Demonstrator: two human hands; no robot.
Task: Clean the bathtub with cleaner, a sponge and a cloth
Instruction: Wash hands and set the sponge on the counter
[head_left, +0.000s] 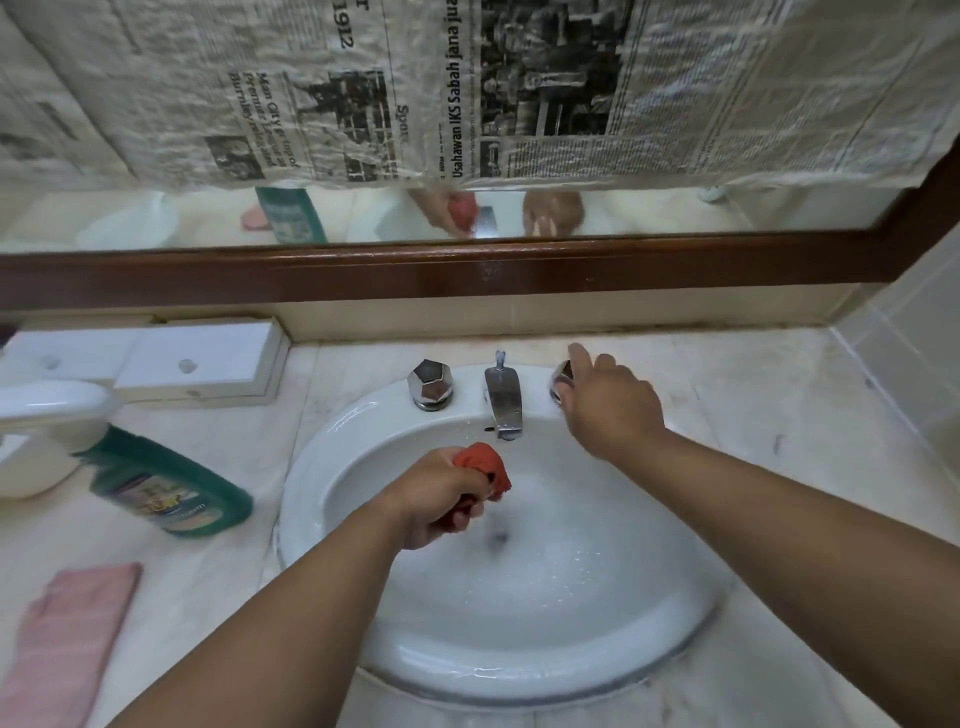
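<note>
My left hand (441, 499) grips a squeezed red sponge (485, 465) over the white sink basin (519, 654), just below the chrome spout (504, 400). My right hand (608, 405) is at the right tap knob (561, 382), which sits between thumb and forefinger and is partly hidden by them. The left tap knob (430, 383) is untouched. A green cleaner bottle (166, 483) lies on its side on the counter to the left of the basin. A pink cloth (67, 639) lies flat at the counter's front left.
A white dipper or jug (41, 431) stands at the far left beside the bottle, with a white box (197, 358) behind it. A wood-framed mirror (467, 270) covered with newspaper (467, 88) runs along the back. Marble counter (779, 415) extends to the right of the basin.
</note>
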